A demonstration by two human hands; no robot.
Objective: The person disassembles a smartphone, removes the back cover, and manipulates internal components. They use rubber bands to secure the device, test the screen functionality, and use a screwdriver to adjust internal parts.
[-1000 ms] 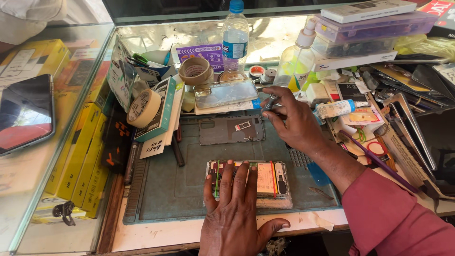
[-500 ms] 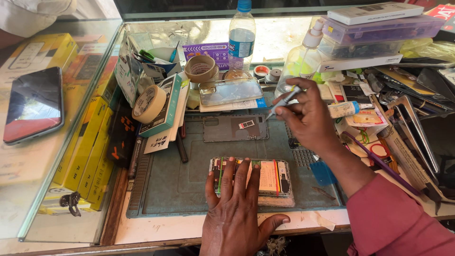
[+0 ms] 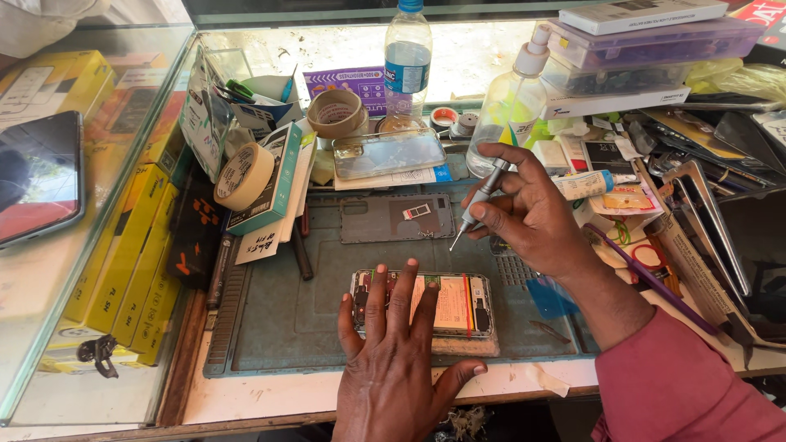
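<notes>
Right now the left hand (image 3: 391, 360) is lying flat, palm down, on an opened phone (image 3: 426, 304) with its back removed, the fingers spread a little apart and pressing on the left half of it; the thumb is sticking out to the right, below the phone's lower edge. That phone is sitting near the front edge of a grey-green work mat (image 3: 286, 311), lengthwise across it, showing its battery and circuit parts.

Above and to the right, the right hand (image 3: 536, 214) is hovering over the mat, its thumb and first fingers pinched together on a small silver screwdriver (image 3: 476, 205). The tool is tilting down and to the left, its tip hanging in the air above the mat, apart from the phone and just right of a grey back cover (image 3: 397, 218) that is lying flat farther back on the mat. A red sleeve (image 3: 679, 385) is covering the right forearm.

Behind the back cover a clear phone case (image 3: 389, 153) is resting on some papers, with a roll of brown tape (image 3: 336, 112) and a plastic water bottle (image 3: 407, 57) standing behind it. A clear spray bottle (image 3: 512, 98) is standing just behind the right hand. At the left a roll of masking tape (image 3: 243, 176) is leaning against a teal box (image 3: 274, 184), and a dark phone (image 3: 37, 176) is lying on the glass counter (image 3: 49, 311).
</notes>
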